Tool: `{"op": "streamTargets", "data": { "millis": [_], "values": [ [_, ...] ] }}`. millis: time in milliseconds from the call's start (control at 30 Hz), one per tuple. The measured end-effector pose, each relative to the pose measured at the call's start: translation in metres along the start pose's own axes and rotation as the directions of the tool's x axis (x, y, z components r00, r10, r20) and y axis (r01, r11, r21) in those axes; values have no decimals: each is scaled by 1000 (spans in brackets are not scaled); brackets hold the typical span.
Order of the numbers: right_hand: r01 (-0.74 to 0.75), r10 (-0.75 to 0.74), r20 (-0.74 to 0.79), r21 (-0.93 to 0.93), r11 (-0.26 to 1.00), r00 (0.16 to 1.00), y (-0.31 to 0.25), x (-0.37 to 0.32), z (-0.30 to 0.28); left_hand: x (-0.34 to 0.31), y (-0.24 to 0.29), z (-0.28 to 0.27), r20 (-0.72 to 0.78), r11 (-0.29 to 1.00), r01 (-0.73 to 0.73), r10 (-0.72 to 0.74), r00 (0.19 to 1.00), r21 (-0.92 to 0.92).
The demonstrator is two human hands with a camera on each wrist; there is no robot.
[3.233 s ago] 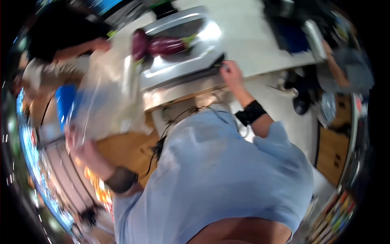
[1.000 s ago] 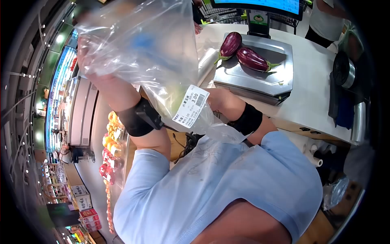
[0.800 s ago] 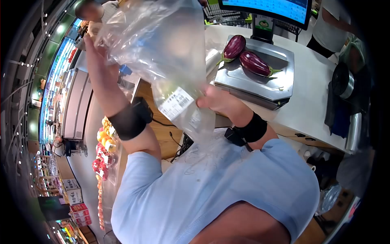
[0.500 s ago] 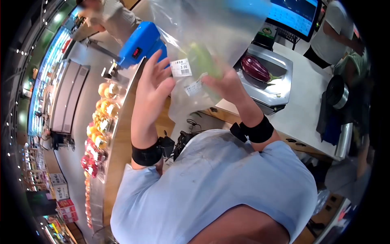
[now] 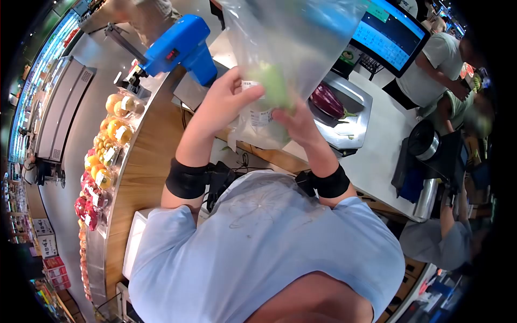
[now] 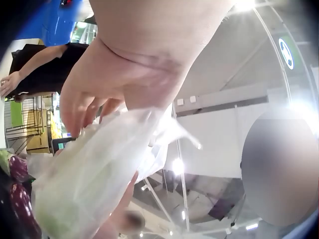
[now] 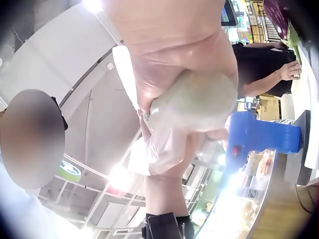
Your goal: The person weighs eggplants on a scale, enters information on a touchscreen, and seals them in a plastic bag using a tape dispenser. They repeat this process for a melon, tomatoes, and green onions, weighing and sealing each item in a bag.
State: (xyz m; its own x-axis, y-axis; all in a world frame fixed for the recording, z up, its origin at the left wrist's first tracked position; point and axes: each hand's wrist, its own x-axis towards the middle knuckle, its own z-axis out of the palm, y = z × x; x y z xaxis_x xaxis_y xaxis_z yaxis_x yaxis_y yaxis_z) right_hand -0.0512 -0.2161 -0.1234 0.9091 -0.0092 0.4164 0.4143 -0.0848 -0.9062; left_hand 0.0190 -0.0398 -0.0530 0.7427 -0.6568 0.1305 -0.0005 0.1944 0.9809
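Observation:
In the head view, a clear plastic bag (image 5: 264, 139) with pale green oblong produce (image 5: 276, 86) inside hangs in front of the person. Two white labels, one a lower price label (image 5: 262, 117), show on it. My left hand (image 5: 219, 105) holds the bag's left side, its thumb lying over the upper label. My right hand (image 5: 302, 125) grips the bulging right side, thumb in front near the lower label, its other fingers mostly hidden behind. Behind the bag, an eggplant (image 5: 327, 102) lies on a steel scale (image 5: 353, 137); the left wrist view also shows a second eggplant (image 6: 20, 167).
A blue device (image 5: 180, 46) with a small red display stands left of the bag. The scale's screen (image 5: 389, 35) is at the back right, and a film roll (image 5: 424, 141) stands on the white counter's right end. Packed fruit (image 5: 110, 140) lines the left counter. A person (image 5: 439, 64) stands beyond.
The left hand, stretched out far left with the bag, has come in and, spread wide half a second ago, now holds the bag. The right hand left the scale's edge for the bag.

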Motion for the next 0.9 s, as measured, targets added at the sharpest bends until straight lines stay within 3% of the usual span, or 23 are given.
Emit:
{"op": "streamTargets", "data": {
  "millis": [33, 100, 133, 200, 300, 433, 467, 500, 567, 633, 667, 700, 733, 767, 800, 833, 867, 900],
  "values": [
    [-2, 2, 7, -7, 1000, 1000, -1, 1, 2, 2, -5, 1, -4, 1000, -5, 5, 1000, -8],
    [-77, 85, -29, 193, 978, 996, -2, 1, 9, 6, -15, 6, -117, 915, -84, 140, 983, 395],
    [-84, 91, -25, 188, 979, 996, -3, 0, 10, 5, -15, 10, -121, 918, -82, 139, 983, 387],
    [-213, 221, -22, 197, 957, 975, -3, -2, 12, 4, -13, 18, -131, 763, -115, 253, 958, 636],
    [-198, 215, -39, 255, 946, 976, 9, -4, 16, 9, -21, 12, -90, 684, -109, 249, 964, 721],
    [-256, 276, -46, 251, 933, 960, 11, -1, 16, 22, -34, -12, -21, 651, -219, 341, 940, 727],
    [-279, 291, -38, 188, 942, 956, 13, -2, 15, 24, -32, -26, -122, 817, -288, 396, 910, 500],
    [-300, 306, -34, 126, 946, 951, 13, -2, 15, 26, -27, -42, -229, 901, -364, 415, 881, 235],
    [-263, 269, -98, 74, 962, 958, 6, 0, 17, 25, 15, -69, -412, 843, -368, 519, 749, 393],
    [-86, 92, 16, -236, 968, 996, 15, 1, 12, 5, 61, -53, -208, 380, -280, 845, 492, 882],
    [-91, 95, 5, -233, 968, 995, 22, 2, 13, -6, 81, -38, 43, 140, -335, 874, 485, 932],
    [-21, 52, 94, -302, 953, 994, 30, 2, 13, -11, 95, -23, 295, -103, -395, 836, 463, 913],
    [47, 21, 180, -364, 930, 984, 37, -1, 14, -6, 102, -16, 412, -171, -452, 754, 512, 875],
    [25, 35, 156, -365, 931, 987, 44, -3, 17, -5, 96, -19, 420, -160, -473, 746, 518, 867],
    [-34, 85, 175, -280, 959, 981, 49, -4, 20, -6, 89, -25, 488, -80, -525, 507, 711, 848],
    [-88, 129, 204, -196, 977, 970, 55, -5, 22, -5, 84, -27, 533, 7, -548, 222, 816, 836],
    [-95, 136, 199, -203, 975, 971, 62, -7, 22, -7, 85, -22, 439, 195, -449, 94, 893, 872],
    [-139, 165, 206, -133, 981, 965, 72, -7, 23, -12, 84, -21, 445, 197, -455, 95, 891, 869]
  ]
}}
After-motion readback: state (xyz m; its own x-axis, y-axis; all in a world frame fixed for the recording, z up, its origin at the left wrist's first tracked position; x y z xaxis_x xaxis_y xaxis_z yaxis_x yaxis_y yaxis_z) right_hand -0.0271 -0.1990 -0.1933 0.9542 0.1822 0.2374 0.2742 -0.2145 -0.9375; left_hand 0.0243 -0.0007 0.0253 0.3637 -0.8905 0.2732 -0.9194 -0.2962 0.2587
